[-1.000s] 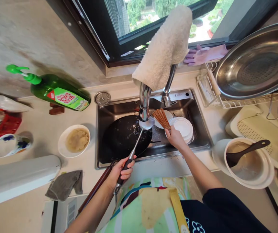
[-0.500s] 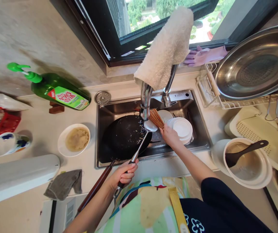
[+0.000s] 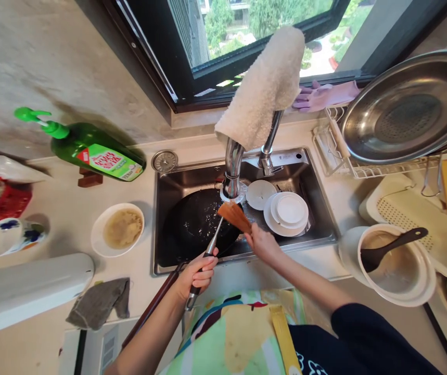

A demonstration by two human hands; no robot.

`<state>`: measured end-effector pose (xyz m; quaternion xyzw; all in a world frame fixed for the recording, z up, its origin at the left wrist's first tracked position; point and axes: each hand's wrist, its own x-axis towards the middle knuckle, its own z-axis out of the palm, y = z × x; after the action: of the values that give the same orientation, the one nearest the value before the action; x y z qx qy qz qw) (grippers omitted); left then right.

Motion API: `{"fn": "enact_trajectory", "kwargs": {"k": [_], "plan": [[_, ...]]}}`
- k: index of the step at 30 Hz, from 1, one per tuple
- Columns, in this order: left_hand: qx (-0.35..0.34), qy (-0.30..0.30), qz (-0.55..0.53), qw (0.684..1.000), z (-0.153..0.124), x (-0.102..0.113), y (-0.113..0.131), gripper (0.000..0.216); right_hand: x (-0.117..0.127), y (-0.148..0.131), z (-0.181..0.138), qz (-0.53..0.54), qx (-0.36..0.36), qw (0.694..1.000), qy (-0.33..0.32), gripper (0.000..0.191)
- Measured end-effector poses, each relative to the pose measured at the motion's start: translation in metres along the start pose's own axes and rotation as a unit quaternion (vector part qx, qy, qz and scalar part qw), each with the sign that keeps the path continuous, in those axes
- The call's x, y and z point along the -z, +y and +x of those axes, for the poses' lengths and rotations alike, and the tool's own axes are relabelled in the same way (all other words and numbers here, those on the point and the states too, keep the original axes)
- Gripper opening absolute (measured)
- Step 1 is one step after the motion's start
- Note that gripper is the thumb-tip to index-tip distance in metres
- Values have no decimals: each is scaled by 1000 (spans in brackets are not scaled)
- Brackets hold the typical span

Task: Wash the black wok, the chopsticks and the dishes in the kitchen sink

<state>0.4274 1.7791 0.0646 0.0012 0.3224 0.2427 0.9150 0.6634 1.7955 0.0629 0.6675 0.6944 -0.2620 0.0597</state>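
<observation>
Bamboo dish brush (image 3: 234, 217) sits pinched by the right hand (image 3: 263, 246), fingers closed, over a black wok (image 3: 195, 224) in the steel sink (image 3: 317, 219). Left hand (image 3: 198, 276) wraps a spatula (image 3: 216, 234); wet fingers could slip, knocking the white plates (image 3: 285, 213).

A black-framed window (image 3: 203, 78), green trees (image 3: 219, 23) outside, daylight, a mottled beige wall (image 3: 51, 67), a pale countertop (image 3: 71, 229) below

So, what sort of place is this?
Most likely a home kitchen: a stainless steel sink with a black wok in it, a green pump bottle of dish soap beside it, and a wire drying rack holding a steel basin.
</observation>
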Motion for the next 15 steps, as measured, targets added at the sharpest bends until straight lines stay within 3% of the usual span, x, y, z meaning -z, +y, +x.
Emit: {"fn": "enact_trajectory", "kwargs": {"k": [3,7,11,15], "plan": [[-5,-16,-28,999,1,3,-1,13,-7,-4,-8,15,63,998,-10,36],[19,-22,-71,997,2,5,-3,10,-10,-5,-5,-8,-28,999,15,34],[13,-29,-120,992,2,8,-7,9,-19,-7,-5,2,40,999,16,33],[-1,1,-80,997,-3,5,-5,10,-20,17,-2,26,-45,998,42,28]]}}
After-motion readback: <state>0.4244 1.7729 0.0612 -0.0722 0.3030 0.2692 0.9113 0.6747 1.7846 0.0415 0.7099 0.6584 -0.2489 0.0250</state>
